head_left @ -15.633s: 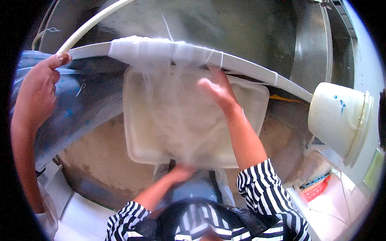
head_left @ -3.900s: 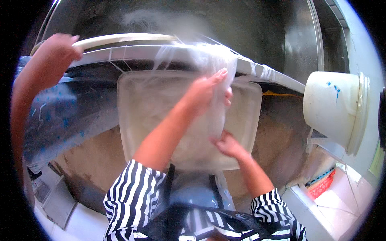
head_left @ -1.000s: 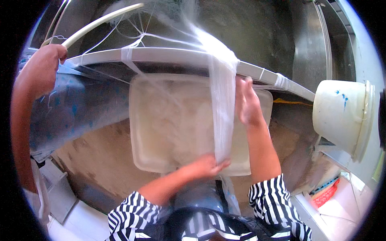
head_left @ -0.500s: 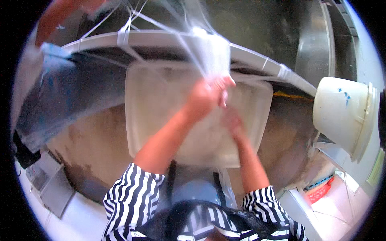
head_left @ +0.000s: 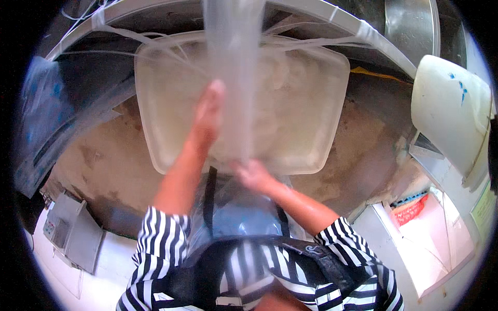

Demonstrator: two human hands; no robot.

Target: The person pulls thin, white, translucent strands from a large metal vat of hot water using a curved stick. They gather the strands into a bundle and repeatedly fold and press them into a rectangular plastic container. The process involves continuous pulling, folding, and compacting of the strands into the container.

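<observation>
A long, whitish, translucent strip, blurred by motion, runs from the top edge down over the middle of a tub. Its material is hard to make out. My right hand closes on its narrow lower end, near the tub's front rim and my body. Beside the strip's left edge, my left hand points upward with its fingers stretched, seen edge-on and somewhat smeared; whether it touches the strip I cannot tell. Under both hands lies the cream rectangular tub, holding pale, cloudy contents.
A curved pale rail crosses beyond the tub, with white ties wrapped round it. On the right stands a white bucket with blue marks. Bluish plastic sheeting hangs at the left. A grey box sits lower left; red material lies lower right.
My hands have separated: the right came down toward my body, the left moved left. The strip now stretches long between the top and my right hand. The other arm at upper left is gone.
</observation>
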